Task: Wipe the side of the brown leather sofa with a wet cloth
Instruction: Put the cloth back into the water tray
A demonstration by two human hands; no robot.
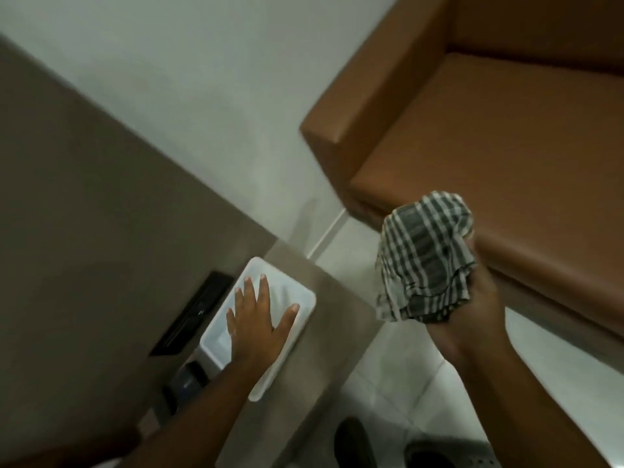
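The right hand (472, 298) is clenched around a bunched cloth with a grey and white check pattern (427, 255) and holds it up in the air, in front of the seat of the brown leather sofa (506, 130). The cloth does not seem to touch the leather. The left hand (258, 322) is released, with spread fingers, and lies flat over a white rectangular plastic container (304, 298) that stands on the grey-brown surface (84, 197), near its corner. Whether the cloth is wet cannot be told from this view. The wiping itself looks not yet begun: the outer side of the sofa arm, facing the white wall (202, 79), is apart from the cloth, so the whole side is probably left to do.
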